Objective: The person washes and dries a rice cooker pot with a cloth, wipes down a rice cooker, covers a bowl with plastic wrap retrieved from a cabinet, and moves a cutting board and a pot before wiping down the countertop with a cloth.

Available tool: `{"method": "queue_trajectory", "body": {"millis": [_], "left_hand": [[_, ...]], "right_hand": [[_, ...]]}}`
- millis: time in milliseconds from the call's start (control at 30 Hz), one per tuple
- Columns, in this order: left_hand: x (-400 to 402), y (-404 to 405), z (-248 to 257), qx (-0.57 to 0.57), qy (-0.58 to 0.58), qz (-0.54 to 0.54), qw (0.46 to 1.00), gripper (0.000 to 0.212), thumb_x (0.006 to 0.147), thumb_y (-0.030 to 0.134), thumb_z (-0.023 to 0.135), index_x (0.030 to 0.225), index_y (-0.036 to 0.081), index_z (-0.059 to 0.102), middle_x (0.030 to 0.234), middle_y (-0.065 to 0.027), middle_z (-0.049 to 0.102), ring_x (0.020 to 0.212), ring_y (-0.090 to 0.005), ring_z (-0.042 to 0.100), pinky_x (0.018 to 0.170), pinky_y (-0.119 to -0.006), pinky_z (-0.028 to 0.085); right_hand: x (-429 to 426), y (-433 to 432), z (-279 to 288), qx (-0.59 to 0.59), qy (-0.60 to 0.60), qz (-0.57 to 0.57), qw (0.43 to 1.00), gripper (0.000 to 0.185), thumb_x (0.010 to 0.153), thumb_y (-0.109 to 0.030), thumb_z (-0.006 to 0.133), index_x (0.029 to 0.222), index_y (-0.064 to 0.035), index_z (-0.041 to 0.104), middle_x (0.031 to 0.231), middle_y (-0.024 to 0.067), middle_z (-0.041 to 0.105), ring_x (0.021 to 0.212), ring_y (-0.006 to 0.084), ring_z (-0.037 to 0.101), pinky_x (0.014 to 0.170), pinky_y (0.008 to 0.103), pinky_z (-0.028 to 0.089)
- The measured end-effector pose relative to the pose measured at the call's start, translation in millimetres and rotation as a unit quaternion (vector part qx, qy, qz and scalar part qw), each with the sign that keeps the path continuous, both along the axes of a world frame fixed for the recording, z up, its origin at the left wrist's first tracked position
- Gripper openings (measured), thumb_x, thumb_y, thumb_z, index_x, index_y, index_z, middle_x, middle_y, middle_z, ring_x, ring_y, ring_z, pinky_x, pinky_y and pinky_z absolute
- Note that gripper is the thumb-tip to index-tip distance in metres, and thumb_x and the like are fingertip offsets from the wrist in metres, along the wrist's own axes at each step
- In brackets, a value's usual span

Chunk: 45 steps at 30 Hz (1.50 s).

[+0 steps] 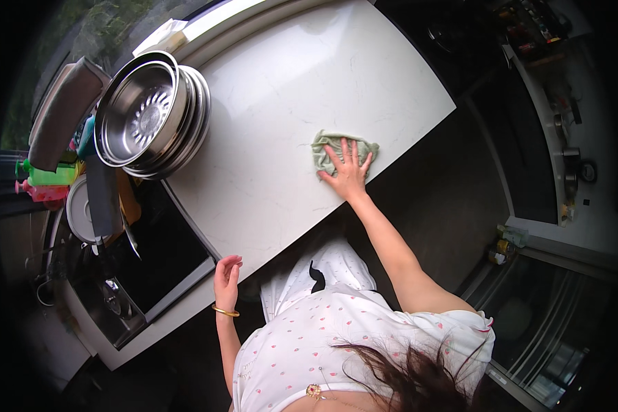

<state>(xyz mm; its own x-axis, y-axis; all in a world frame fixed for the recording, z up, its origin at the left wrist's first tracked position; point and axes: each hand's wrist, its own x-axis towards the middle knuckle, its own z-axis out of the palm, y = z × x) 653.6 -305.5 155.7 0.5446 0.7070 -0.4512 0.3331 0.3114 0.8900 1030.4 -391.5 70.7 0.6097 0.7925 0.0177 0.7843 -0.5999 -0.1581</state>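
Observation:
A crumpled pale green cloth (323,149) lies on the white marbled countertop (268,113), close to its front edge. My right hand (347,172) presses flat on this cloth with the fingers spread. Over the counter's front edge, beside the corner of the dark sink, hovers my left hand (228,273); its fingers are loosely curled and nothing shows in it. A gold bangle is on the left wrist. A stack of stainless steel bowls (152,116) stands on the counter's left part.
The black sink (159,247) lies at the left, with a knife, a white lid (81,208) and soap pump bottles (51,175) by it. A tissue pack (162,37) rests at the window. Shelves with pans (570,170) are at the right.

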Motion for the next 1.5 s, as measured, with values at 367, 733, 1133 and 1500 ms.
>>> {"method": "queue_trajectory", "body": {"millis": [367,733,1133,1500], "left_hand": [[179,1,-1,-0.084,0.047,0.056,0.994,0.025,0.089,0.019,0.048,0.11,0.005,0.049,0.107,-0.0066,0.057,0.098,-0.0165,0.055,0.082,-0.027,0.042],[238,-14,17,-0.13,0.077,0.167,0.974,0.026,0.09,0.02,0.047,0.111,0.004,0.048,0.109,-0.0075,0.056,0.101,-0.0167,0.054,0.084,-0.028,0.042],[258,-26,20,-0.098,0.011,0.209,0.973,0.023,0.089,0.007,0.046,0.11,-0.002,0.046,0.107,-0.0111,0.055,0.1,-0.0177,0.054,0.09,-0.029,0.041],[185,-93,1,-0.081,0.027,0.346,0.935,0.024,0.089,0.013,0.048,0.111,0.002,0.047,0.108,-0.0095,0.057,0.099,-0.017,0.055,0.083,-0.026,0.042]], "right_hand": [[403,17,-32,0.058,-0.054,-0.368,0.926,0.045,0.091,-0.042,0.03,0.131,-0.0245,0.039,0.142,0.0046,0.025,0.132,0.0278,0.016,0.097,0.0652,0.005],[320,216,-34,0.248,0.272,0.109,0.923,0.057,0.088,-0.045,0.029,0.13,-0.007,0.039,0.133,0.0098,0.04,0.131,0.0254,0.023,0.104,0.0517,-0.007],[73,201,-16,0.122,0.149,0.46,0.867,0.039,0.083,-0.037,0.051,0.12,-0.0232,0.05,0.138,0.005,0.032,0.127,0.021,0.031,0.104,0.0516,0.013],[372,279,-65,0.094,-0.088,-0.158,0.979,0.041,0.09,-0.03,0.033,0.128,-0.0176,0.041,0.138,0.002,0.032,0.128,0.0265,0.026,0.098,0.0621,0.013]]}}
